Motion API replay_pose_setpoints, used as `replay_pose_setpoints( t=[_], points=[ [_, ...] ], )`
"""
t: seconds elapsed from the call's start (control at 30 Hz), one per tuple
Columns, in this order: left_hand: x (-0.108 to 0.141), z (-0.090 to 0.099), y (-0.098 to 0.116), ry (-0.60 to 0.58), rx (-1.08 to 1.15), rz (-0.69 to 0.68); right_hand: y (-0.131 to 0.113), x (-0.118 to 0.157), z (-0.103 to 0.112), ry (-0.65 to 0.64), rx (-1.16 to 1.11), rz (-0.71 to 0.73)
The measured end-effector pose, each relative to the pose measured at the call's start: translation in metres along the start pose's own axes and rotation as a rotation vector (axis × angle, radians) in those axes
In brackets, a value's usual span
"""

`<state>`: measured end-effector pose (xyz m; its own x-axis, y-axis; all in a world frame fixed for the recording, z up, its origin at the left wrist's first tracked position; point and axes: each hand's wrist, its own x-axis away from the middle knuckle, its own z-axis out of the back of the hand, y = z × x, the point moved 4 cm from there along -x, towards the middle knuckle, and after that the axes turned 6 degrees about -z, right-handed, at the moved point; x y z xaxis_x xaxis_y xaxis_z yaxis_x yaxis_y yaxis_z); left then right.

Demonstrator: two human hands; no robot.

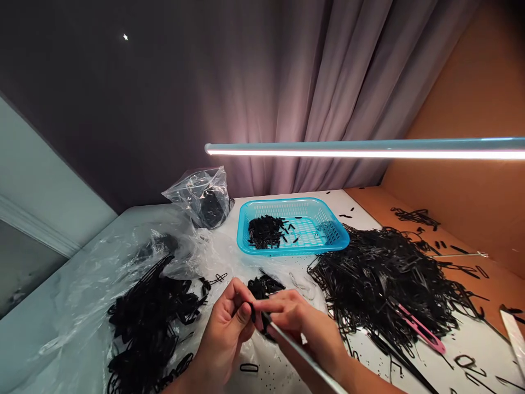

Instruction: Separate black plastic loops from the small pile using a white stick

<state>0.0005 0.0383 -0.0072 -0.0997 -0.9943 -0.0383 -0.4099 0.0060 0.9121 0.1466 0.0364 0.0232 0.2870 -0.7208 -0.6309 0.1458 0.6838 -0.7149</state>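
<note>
A turquoise plastic basket (292,226) with latticed sides sits at the back of the white table, holding a loose clump of short black strips at its left end and a few scattered across its floor. To its left slumps a clear plastic bag (205,198) with a dark mass inside. A great tangled heap of thin black loops (381,279) spreads to the right of the basket, spilling onto an orange-brown cardboard panel (488,284), and a pair of pink-handled snips (422,331) lies on its near edge. A second black heap (147,317) rests on a crumpled clear plastic sheet (82,306) at left. The white tabletop (363,210) is strewn with stray pieces. Above, a lit tube lamp (369,149) crosses in front of a mauve curtain (279,93). Between the heaps, the left hand (223,334) and right hand (299,323) meet just in front of a small black pile (264,285). The left thumb and forefinger pinch a small black piece (252,313) between them, and the right hand's fingers close around a slim silver rod (305,355), whose tip reaches that piece. A single black rectangular loop (249,368) lies just below the hands.
</note>
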Motion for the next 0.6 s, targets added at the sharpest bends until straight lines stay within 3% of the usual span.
replay_pose_setpoints(
  t=[0.13,0.2,0.3,0.37,0.43,0.5,0.6],
  points=[
    [-0.005,0.007,0.009,0.070,-0.098,-0.002,-0.003,0.002,0.000,-0.064,0.087,0.074],
    [-0.009,0.013,0.021,0.112,-0.166,-0.014,0.000,0.002,0.005,-0.060,0.130,-0.047],
    [-0.013,0.024,0.038,0.155,-0.150,0.047,0.013,-0.001,0.017,-0.053,0.090,-0.360],
    [-0.014,0.032,0.043,0.190,-0.078,0.078,0.019,-0.007,0.025,-0.019,0.076,-0.449],
    [-0.014,0.037,0.042,0.200,-0.067,0.107,0.021,-0.014,0.034,0.046,0.094,-0.427],
    [-0.015,0.039,0.037,0.168,-0.187,0.128,0.023,-0.019,0.036,0.044,0.095,-0.396],
    [-0.016,0.035,0.032,0.037,-0.603,0.117,0.029,-0.018,0.031,-0.041,-0.022,-0.452]
  ],
)
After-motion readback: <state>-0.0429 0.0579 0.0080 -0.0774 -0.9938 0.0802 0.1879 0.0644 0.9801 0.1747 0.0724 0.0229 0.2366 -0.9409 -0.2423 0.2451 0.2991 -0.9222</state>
